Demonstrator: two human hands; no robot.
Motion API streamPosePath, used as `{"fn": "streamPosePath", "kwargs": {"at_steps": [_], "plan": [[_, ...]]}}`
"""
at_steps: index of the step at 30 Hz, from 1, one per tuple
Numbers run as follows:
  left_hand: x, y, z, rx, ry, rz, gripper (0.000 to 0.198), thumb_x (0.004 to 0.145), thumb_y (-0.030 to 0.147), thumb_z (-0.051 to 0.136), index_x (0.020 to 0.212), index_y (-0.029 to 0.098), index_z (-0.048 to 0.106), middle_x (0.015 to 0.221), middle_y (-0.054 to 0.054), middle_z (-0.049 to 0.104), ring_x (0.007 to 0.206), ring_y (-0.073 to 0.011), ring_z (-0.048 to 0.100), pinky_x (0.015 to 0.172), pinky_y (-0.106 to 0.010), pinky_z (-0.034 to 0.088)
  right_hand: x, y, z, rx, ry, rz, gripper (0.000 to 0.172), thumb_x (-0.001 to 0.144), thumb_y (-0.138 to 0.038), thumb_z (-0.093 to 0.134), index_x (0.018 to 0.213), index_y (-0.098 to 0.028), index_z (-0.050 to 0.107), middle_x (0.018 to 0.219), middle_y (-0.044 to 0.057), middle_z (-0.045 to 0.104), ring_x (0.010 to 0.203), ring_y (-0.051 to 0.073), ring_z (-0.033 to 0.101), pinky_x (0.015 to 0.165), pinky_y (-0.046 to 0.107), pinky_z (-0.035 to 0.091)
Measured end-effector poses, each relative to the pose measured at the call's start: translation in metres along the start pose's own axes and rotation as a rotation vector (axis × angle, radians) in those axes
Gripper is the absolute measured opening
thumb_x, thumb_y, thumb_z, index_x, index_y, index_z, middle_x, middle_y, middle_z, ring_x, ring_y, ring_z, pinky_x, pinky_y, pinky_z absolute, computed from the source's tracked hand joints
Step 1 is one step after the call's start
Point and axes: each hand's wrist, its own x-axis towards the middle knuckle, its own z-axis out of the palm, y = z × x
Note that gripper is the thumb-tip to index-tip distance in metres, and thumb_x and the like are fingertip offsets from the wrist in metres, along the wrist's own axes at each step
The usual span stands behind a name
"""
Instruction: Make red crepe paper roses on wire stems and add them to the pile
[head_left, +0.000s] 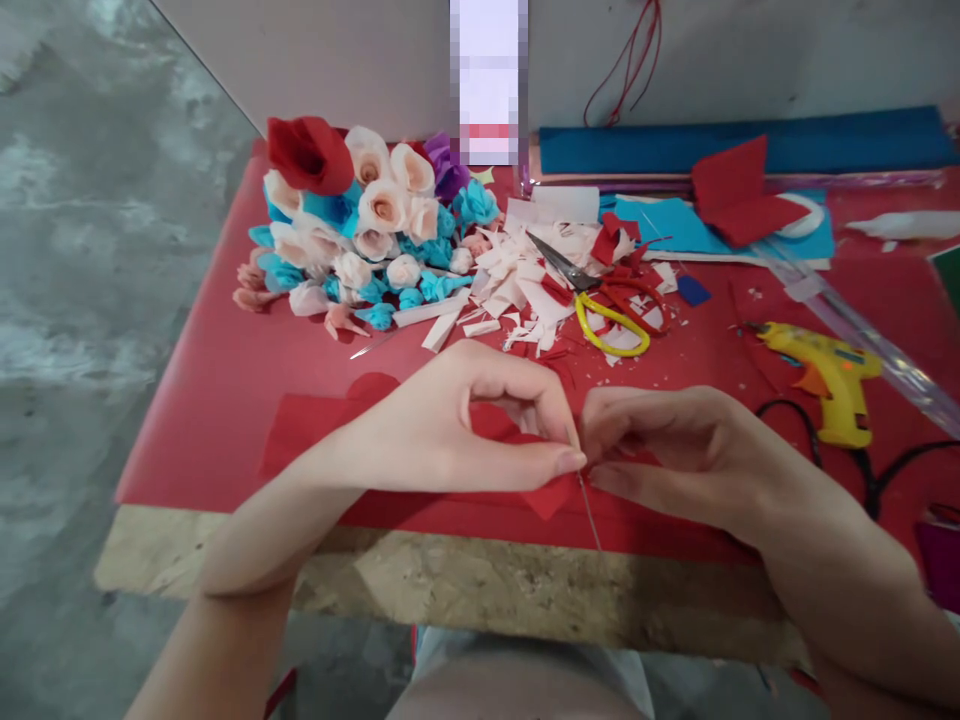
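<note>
My left hand (487,425) pinches a red paper piece (549,498) against a thin stick (590,512) between thumb and fingers. The stick slants down past the thumb tip towards the table's front edge. Close beside it, my right hand (667,450) has its fingers curled and drawn together at the stick; what lies between them is hidden. More red paper (289,430) lies flat on the table under my left wrist. Beyond my hands, scissors (611,318) with yellow and red handles rest with blades spread on paper scraps (510,280).
Handmade paper flowers (375,220) are heaped at the back left. A yellow glue gun (825,375) with a black cord lies to the right. Blue paper (735,145) runs along the wall, near a red folded sheet (739,200). A blurred phone screen (489,80) leans at the back.
</note>
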Motion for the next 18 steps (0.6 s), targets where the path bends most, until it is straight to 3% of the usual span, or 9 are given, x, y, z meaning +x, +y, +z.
{"fn": "streamPosePath", "kwargs": {"at_steps": [18], "plan": [[0.0019, -0.0060, 0.0000, 0.017, -0.029, 0.053, 0.012, 0.075, 0.011, 0.060, 0.064, 0.015, 0.059, 0.060, 0.003, 0.064, 0.056, -0.0050, 0.057, 0.055, -0.012, 0.048, 0.0029, 0.0029, -0.0022, 0.054, -0.026, 0.098, 0.007, 0.072, -0.012, 0.064, 0.071, -0.018, 0.063, 0.071, -0.003, 0.059, 0.070, 0.009, 0.053, 0.067, 0.018, 0.043]]}}
